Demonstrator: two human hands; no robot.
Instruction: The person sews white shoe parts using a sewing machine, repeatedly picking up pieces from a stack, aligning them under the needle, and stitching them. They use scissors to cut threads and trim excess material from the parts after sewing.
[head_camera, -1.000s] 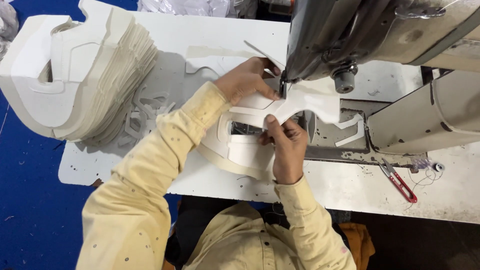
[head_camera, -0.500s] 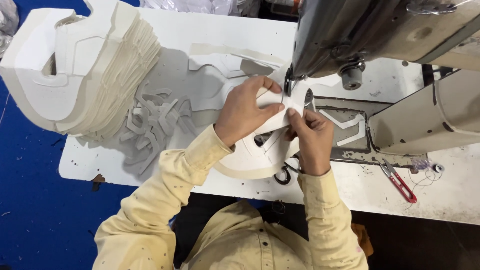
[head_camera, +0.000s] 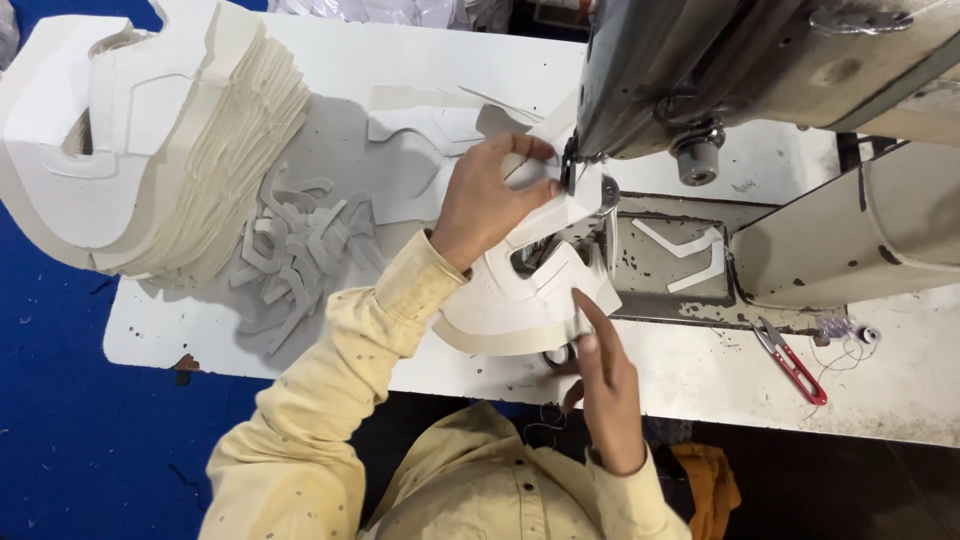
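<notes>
The cream-white cut fabric piece (head_camera: 520, 300), curved with window-like cut-outs, lies on the white desk (head_camera: 700, 380) right under the head of the grey industrial sewing machine (head_camera: 720, 60), its upper end tucked beneath the needle area. The left hand (head_camera: 490, 195) is closed on that upper end, fingers pinching the fabric just beside the presser foot. The right hand (head_camera: 600, 375) rests at the piece's lower edge with fingers stretched nearly flat, fingertips touching the fabric; whether the thumb grips underneath I cannot quite tell from here. Both arms wear pale yellow sleeves (head_camera: 340, 400).

To the left on the desk stands a tall stack of identical cream-white cut pieces (head_camera: 150, 140), leaning a little. Between the stack and the left hand lies a loose heap of grey-white fabric offcuts (head_camera: 295, 255). On the machine bed near the needle sit two thin white strips (head_camera: 690, 255). Well to the right, a red-handled thread snipper (head_camera: 790, 360) lies on the desk, with a small tangle of thread (head_camera: 845, 335) near it.
</notes>
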